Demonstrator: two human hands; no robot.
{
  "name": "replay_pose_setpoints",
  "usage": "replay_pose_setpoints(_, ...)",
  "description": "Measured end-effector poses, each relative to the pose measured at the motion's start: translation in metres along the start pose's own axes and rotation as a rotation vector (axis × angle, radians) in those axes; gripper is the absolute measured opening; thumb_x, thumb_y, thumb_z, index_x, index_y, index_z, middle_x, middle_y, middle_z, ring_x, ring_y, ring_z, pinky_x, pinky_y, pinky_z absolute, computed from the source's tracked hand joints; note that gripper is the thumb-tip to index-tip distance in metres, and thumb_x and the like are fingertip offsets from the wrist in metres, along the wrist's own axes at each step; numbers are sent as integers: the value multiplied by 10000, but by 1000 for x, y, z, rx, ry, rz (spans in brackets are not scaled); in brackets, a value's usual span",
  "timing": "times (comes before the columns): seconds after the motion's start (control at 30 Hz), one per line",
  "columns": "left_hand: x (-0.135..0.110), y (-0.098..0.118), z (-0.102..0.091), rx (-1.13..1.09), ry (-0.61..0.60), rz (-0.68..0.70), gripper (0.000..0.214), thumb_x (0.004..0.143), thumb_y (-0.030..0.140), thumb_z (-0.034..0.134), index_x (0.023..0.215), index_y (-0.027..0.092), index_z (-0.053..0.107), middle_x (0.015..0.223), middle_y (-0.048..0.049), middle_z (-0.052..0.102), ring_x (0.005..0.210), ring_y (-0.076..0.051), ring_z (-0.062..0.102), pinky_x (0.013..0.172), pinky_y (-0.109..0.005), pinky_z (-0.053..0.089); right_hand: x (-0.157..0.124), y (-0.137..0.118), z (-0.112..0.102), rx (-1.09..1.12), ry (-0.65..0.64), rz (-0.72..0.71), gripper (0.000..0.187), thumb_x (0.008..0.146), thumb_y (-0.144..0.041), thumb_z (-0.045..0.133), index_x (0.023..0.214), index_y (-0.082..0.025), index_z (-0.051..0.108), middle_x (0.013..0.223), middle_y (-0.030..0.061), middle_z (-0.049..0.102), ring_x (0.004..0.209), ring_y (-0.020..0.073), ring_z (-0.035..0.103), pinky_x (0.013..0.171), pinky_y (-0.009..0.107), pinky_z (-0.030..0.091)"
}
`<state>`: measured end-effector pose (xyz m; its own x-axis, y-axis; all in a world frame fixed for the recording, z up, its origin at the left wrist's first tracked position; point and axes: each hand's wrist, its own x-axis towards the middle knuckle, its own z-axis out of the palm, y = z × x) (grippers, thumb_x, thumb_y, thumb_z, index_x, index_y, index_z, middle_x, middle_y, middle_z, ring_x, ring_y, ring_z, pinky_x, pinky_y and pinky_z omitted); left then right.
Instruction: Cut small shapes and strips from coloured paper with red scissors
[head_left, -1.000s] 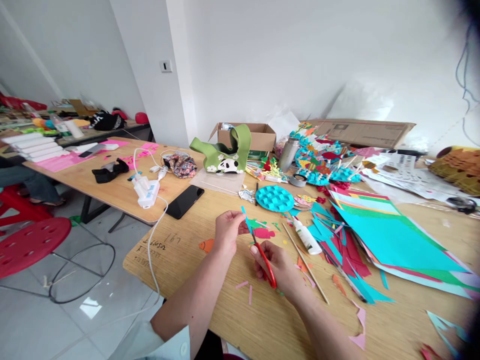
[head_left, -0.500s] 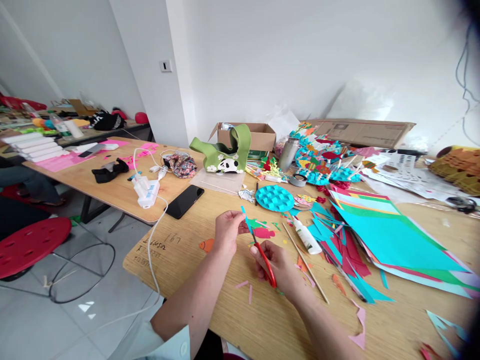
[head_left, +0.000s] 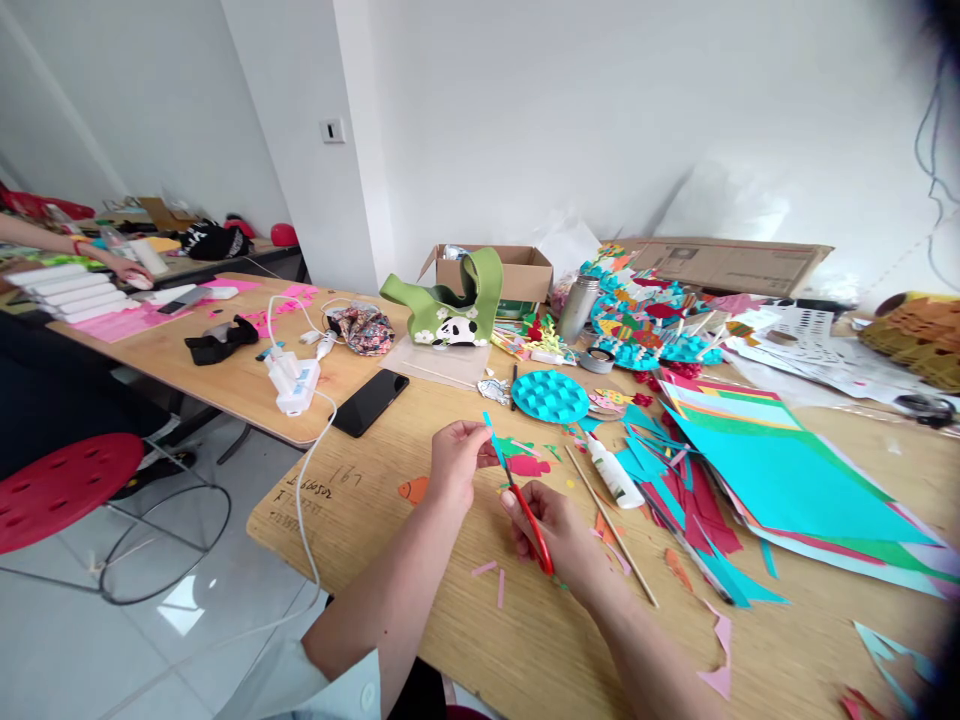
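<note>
My left hand (head_left: 454, 460) pinches a narrow turquoise paper strip (head_left: 491, 436) just above the wooden table (head_left: 480, 640). My right hand (head_left: 559, 535) grips red-handled scissors (head_left: 531, 525), whose blades point up at the strip. Small pink and orange paper scraps (head_left: 491, 575) lie on the table in front of both hands. A red paper fish (head_left: 529, 466) and an orange paper fish (head_left: 413, 490) lie close to my left hand.
A glue bottle (head_left: 611, 470), a wooden stick (head_left: 611, 525) and stacked coloured paper sheets (head_left: 795, 475) lie to the right. A black phone (head_left: 370, 402), a white power strip (head_left: 294, 385), a green panda bag (head_left: 450, 300) and a cardboard box (head_left: 517, 270) sit behind. Another person's arm (head_left: 60, 245) reaches over the far left table; a red stool (head_left: 64, 490) stands below.
My hands, the strip and the scissors have stayed nearly still. At the far left, another person has moved, and an arm now reaches over the far table.
</note>
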<state>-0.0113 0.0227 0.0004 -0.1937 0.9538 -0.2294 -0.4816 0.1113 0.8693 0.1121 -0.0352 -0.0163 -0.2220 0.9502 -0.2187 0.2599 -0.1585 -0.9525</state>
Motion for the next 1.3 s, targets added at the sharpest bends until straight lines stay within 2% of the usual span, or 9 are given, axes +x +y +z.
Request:
replay_pose_setpoints(0.5,2,-2,-1,-15,-3,-6,163,536,216,678,596,134,550,490,-9,602,431,-113,556,452,-236,470,2,1,0,-1,2,6,404,719,-560,588,647,-214,393,421,-69,492,342,89,453,352,198,301)
replay_pose_setpoints(1.03,1,-1,0,-39,-8,-14,151,534,207,681,580,129,559,477,-6,594,417,-109,552,436,-227,463,-3,-10,1,-77,49,34,426,686,-577,595,620,-226,363,395,-72,478,303,83,419,329,196,274)
replay_pose_setpoints(1.3,2,-2,-1,-38,-14,-15,145,532,198,683,576,130,562,485,-11,602,422,-110,554,445,-230,464,-3,-9,0,-83,25,20,420,707,-575,581,626,-225,364,393,-68,489,299,86,420,330,195,249)
